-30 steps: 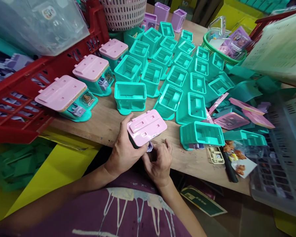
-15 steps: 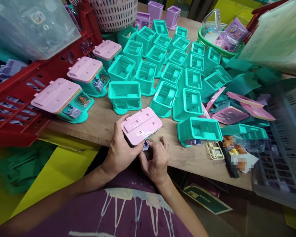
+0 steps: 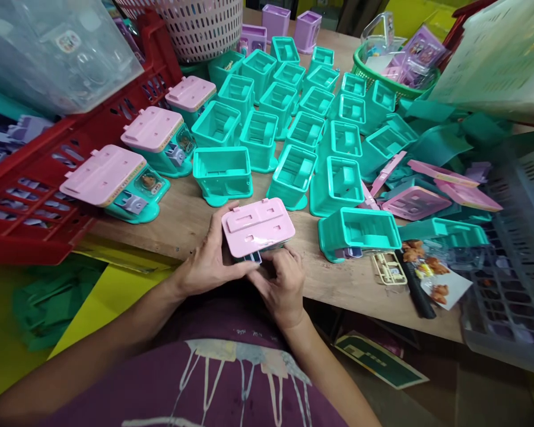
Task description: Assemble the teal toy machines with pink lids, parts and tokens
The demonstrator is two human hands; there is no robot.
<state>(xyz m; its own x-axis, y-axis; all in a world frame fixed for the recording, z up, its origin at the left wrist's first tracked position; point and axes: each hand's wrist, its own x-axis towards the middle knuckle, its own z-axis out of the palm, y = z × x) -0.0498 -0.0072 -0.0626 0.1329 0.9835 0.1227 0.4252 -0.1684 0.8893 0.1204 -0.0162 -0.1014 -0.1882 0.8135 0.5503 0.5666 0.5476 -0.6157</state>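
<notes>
A person in a purple printed shirt holds a pink-lidded teal toy box (image 3: 258,228) with bare hands at the front edge of a wooden tabletop (image 3: 329,284), about midway along it. The left hand (image 3: 211,261) is closed around the box's left side, its thumb stretched along the near side. The right hand (image 3: 282,281) has its fingers curled against the near right side; whether it also grips something is hidden. A small lilac part (image 3: 254,258) shows beneath the lid, close to the left thumb.

Toward the tabletop's left edge, three pink-lidded boxes (image 3: 104,175) stand in a line beside a red crate (image 3: 44,246). Open-topped teal boxes (image 3: 223,188) crowd the middle, reaching back toward the far edge, where purple boxes (image 3: 308,31) stand. A green basket (image 3: 382,86) of packaged pieces sits near the far right corner.

Toward the front right corner lie a cream frame of small parts (image 3: 389,270), a black rod-like handle (image 3: 416,287) and brown figures (image 3: 438,290), some on white paper. Loose pink lids (image 3: 416,201) lie behind them, beside a translucent crate (image 3: 511,284).
</notes>
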